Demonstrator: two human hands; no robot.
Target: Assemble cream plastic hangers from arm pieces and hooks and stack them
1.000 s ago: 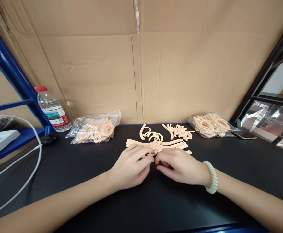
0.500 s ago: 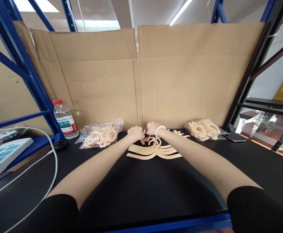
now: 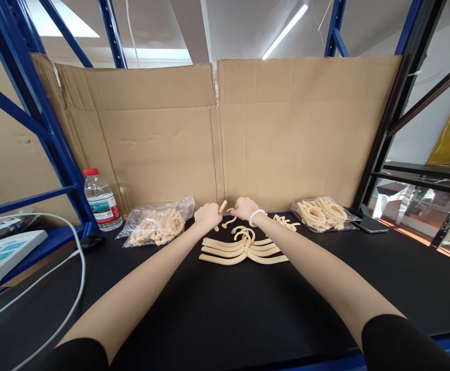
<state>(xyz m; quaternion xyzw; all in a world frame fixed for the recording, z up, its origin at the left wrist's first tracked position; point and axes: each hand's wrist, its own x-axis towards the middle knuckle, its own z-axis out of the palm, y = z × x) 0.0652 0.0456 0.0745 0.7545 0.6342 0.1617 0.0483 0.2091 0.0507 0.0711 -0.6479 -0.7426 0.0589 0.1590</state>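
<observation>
My left hand [image 3: 207,215] is closed around a beige rod-like piece [image 3: 222,206], whose end sticks up past the thumb. Close by, my right hand [image 3: 245,208], with a white bead bracelet at the wrist, has its fingers pinched together. A small beige piece [image 3: 230,209] juts from them; its full shape is hidden. Below the hands, several beige clothes hangers [image 3: 225,260] with curved arms and hooks lie stacked one before another on the black table [image 3: 225,309]. A loose beige hook [image 3: 229,222] rests just behind them.
A clear bag of beige parts [image 3: 157,226] lies left, another bag of coiled beige parts [image 3: 321,214] right, beside a phone [image 3: 370,224]. More small hooks [image 3: 285,222] lie behind my right forearm. A water bottle [image 3: 103,201], black mouse [image 3: 92,242] and white cable [image 3: 82,278] occupy the left.
My hands have moved slightly apart, and the rod-like piece now shows upright in my left hand. The whole view has tilted up a little.
</observation>
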